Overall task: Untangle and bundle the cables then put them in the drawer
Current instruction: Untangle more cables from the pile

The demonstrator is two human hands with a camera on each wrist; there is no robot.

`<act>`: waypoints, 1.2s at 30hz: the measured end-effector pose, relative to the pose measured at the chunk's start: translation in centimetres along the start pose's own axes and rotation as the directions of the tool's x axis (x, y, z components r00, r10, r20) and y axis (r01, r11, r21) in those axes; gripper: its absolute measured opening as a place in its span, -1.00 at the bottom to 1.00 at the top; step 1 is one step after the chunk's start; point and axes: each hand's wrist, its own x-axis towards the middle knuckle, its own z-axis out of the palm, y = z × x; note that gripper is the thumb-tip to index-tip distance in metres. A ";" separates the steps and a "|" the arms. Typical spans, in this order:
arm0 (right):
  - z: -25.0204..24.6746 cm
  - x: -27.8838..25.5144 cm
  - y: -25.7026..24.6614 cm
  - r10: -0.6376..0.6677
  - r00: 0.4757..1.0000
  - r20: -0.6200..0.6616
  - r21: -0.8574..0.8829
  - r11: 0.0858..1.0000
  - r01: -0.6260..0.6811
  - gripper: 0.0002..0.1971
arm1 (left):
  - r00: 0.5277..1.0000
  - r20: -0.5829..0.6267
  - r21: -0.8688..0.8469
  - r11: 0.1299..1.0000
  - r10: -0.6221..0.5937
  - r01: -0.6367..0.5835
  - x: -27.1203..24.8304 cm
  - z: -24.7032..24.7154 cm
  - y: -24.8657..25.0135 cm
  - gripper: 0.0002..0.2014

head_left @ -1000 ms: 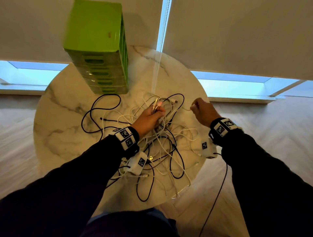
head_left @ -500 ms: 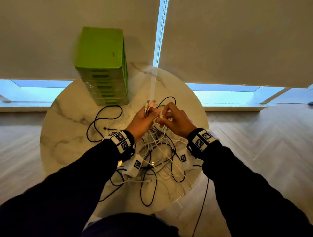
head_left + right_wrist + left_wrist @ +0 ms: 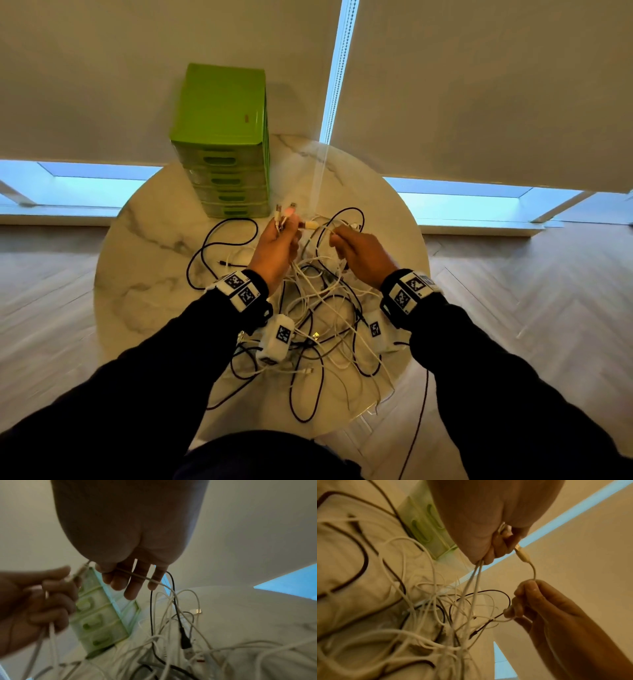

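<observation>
A tangle of white and black cables (image 3: 318, 308) lies on the round marble table (image 3: 144, 274). My left hand (image 3: 279, 240) is raised above it and grips several white cable ends, their plugs (image 3: 286, 210) sticking up out of the fist. In the left wrist view the cables (image 3: 474, 577) hang down from the left hand (image 3: 496, 549). One beige plug (image 3: 523, 555) juts out sideways, and its thin white cable arcs to my right hand (image 3: 527, 586), which pinches it. My right hand (image 3: 337, 236) is just right of the left one. The green drawer unit (image 3: 222, 147) stands behind, drawers closed.
A black cable loop (image 3: 219, 246) lies left of the hands. Some cable ends hang over the table's near edge (image 3: 373, 407), and one black lead drops to the wooden floor (image 3: 421, 411). Roller blinds (image 3: 479, 85) hang behind the table.
Half a second ago both hands met at the cable ends. My right hand has since slid right along one white cable, away from the left hand, which still holds the ends up.
</observation>
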 end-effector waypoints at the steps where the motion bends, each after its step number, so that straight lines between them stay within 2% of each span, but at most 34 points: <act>1: -0.2 0.1 -0.4 0.011 0.998 -0.066 0.046 0.999 -0.008 -0.76 | 0.999 -0.009 -0.086 0.995 -0.044 0.043 0.0 0.1 0.1 -0.70; 3: -0.3 0.5 -1.5 0.020 0.991 -0.135 0.094 0.996 -0.007 -0.78 | 0.994 0.001 -0.215 0.970 -0.113 0.111 0.0 0.2 0.2 -0.67; 5: 0.2 1.0 -2.4 -0.015 0.993 -0.115 0.062 0.998 0.022 -0.79 | 0.989 0.021 -0.266 0.953 -0.146 0.146 -0.3 0.4 0.3 -0.62; 8: 1.3 1.5 -3.0 -0.064 0.998 -0.008 -0.011 0.998 0.064 -0.76 | 0.989 0.045 -0.250 0.957 -0.143 0.150 -1.1 1.4 0.3 -0.69; 11: 2.1 1.7 -3.2 -0.031 0.994 0.102 -0.131 0.990 0.045 -0.68 | 0.992 0.056 -0.245 0.961 -0.116 0.126 -1.4 2.1 0.2 -0.73; 16: 1.7 1.7 -4.0 -0.025 0.987 0.159 -0.166 0.985 0.052 -0.68 | 0.990 -0.022 -0.181 0.974 -0.139 0.133 -1.1 2.5 -0.5 -0.64; 19: 1.5 1.1 -4.0 -0.031 0.986 0.164 -0.173 0.983 0.059 -0.67 | 0.992 -0.066 -0.188 0.978 -0.108 0.094 -1.1 2.5 -0.4 -0.72; 24: 1.6 -0.7 -1.0 0.101 0.973 0.208 -0.270 0.962 -0.042 -0.64 | 0.984 -0.160 -0.359 0.933 -0.075 0.013 -0.3 0.8 1.7 -0.74; 26: 1.8 -1.4 0.6 0.153 0.957 0.248 -0.250 0.964 -0.090 -0.66 | 0.983 -0.173 -0.450 0.893 -0.064 -0.021 0.5 -0.2 2.8 -0.68; 28: 1.8 -2.0 2.4 0.217 0.934 0.283 -0.274 0.952 -0.138 -0.64 | 0.976 -0.213 -0.462 0.884 -0.038 -0.066 1.2 -1.4 4.2 -0.61; 32: 1.6 -1.8 4.4 0.350 0.909 0.225 -0.418 0.878 -0.235 -0.57 | 0.965 -0.263 -0.382 0.916 0.019 -0.122 1.8 -3.8 7.0 -0.63; 34: 1.8 -0.4 3.7 0.369 0.915 0.162 -0.413 0.868 -0.277 -0.58 | 0.977 -0.208 -0.274 0.955 0.054 -0.112 1.3 -4.0 7.1 -0.69; 36: 1.8 1.2 2.0 0.324 0.944 0.055 -0.337 0.896 -0.288 -0.64 | 0.993 -0.102 -0.083 0.994 0.056 -0.064 0.2 -3.3 6.1 -0.75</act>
